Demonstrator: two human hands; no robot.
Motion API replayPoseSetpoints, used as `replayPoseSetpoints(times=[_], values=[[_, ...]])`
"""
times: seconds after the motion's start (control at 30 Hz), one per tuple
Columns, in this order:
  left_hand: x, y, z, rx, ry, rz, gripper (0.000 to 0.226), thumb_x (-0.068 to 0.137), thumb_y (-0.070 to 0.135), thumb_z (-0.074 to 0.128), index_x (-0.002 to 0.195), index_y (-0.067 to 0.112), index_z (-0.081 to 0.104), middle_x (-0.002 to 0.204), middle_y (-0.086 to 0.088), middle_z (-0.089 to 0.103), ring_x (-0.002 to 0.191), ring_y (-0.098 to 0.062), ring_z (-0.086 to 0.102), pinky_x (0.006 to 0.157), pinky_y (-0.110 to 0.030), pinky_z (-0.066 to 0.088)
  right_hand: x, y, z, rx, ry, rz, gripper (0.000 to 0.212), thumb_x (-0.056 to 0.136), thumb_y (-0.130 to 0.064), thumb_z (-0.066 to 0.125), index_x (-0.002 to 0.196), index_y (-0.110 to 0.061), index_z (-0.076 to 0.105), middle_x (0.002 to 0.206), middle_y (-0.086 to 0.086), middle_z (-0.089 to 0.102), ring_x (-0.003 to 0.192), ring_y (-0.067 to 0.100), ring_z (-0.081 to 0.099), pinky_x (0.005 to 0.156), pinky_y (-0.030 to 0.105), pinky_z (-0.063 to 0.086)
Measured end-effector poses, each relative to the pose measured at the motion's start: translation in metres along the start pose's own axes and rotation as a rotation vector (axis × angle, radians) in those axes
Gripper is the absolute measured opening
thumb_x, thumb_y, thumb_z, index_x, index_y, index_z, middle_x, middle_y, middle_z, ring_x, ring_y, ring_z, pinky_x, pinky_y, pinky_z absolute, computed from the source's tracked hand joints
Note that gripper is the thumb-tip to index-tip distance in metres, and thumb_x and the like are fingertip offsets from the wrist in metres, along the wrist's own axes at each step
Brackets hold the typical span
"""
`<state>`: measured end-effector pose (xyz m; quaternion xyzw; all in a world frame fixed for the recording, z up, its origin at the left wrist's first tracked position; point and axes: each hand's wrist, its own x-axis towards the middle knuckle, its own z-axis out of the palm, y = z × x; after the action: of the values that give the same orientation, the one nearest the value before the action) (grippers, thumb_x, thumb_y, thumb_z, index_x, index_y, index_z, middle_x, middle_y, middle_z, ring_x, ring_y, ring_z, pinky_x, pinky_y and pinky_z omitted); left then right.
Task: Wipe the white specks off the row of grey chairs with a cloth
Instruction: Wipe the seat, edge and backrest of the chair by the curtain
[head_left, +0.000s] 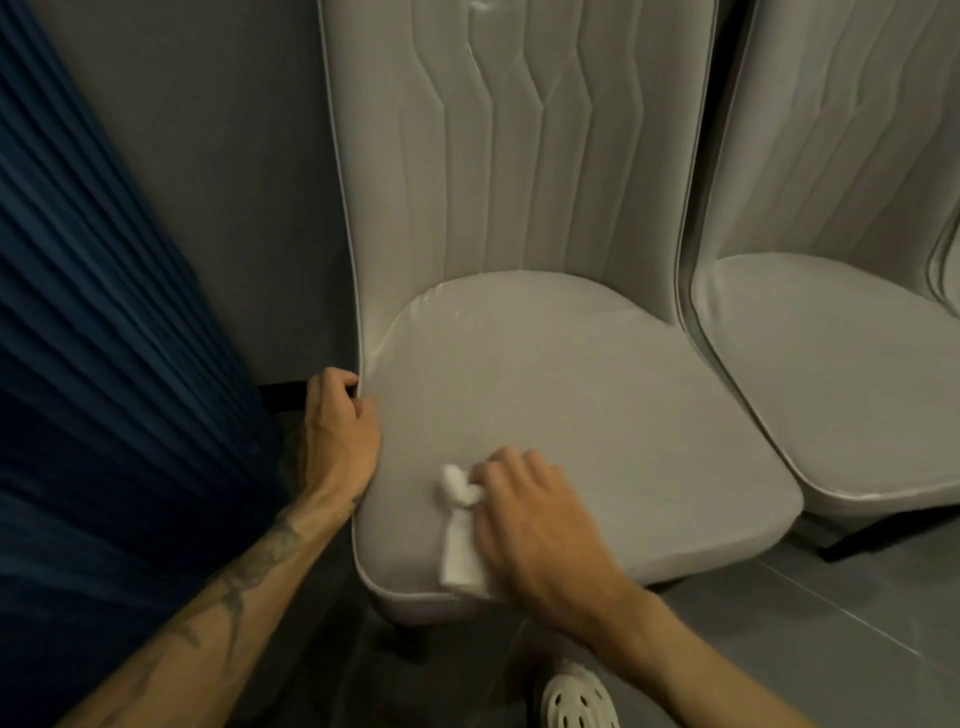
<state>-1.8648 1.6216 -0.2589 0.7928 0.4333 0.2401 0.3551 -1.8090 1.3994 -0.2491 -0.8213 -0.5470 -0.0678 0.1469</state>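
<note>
Two hands on grey chair (545, 395), right hand (540, 525) pinching white cloth (460, 540), left hand (340, 431) clamped on seat edge

Dim, soft-focus view (wide-angle bending at the edges), with the right hand (535, 525) motion-blurred.

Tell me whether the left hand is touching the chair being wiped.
Touching. The head view shows the left hand curled around the left edge of the grey chair seat, fingers wrapped over the piping.

Bare forearms, dark tattoos along left forearm (228, 587); white perforated clog (579, 699) below right hand (535, 525).
</note>
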Motion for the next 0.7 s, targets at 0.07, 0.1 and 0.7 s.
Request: replayPoseSetpoints(times=[0.07,0.1,0.7], values=[[0.004,0.004,0.001,0.003,0.011,-0.014,0.017,0.102,0.01,0.052,0.119,0.008,0.054,0.127,-0.014,0.053,0.105,-0.03,0.054,0.09,-0.046,0.048,-0.014,0.051,-0.013,-0.047,0.03,0.098,0.02,0.1,-0.027,0.044,0.106,-0.014,0.057,0.101,0.006,0.052,0.086,0.03,0.048,0.079,0.048,0.044],[0.006,0.007,0.003,-0.01,0.024,-0.025,0.016,0.102,0.01,0.052,0.118,0.008,0.053,0.126,-0.014,0.053,0.103,-0.028,0.052,0.087,-0.044,0.045,-0.016,0.078,-0.021,-0.092,0.068,0.165,0.02,0.098,-0.026,0.045,0.104,-0.011,0.058,0.098,0.009,0.053,0.084,0.033,0.048,0.077,0.05,0.043],[0.029,0.012,0.025,-0.007,0.139,-0.058,0.011,0.108,0.017,0.044,0.097,0.014,0.044,0.102,-0.01,0.047,0.093,-0.036,0.053,0.085,-0.057,0.047,0.17,0.064,0.044,0.336,-0.08,-0.282,0.017,0.105,-0.027,0.041,0.108,-0.014,0.051,0.101,0.005,0.051,0.089,0.021,0.045,0.085,0.029,0.032]])
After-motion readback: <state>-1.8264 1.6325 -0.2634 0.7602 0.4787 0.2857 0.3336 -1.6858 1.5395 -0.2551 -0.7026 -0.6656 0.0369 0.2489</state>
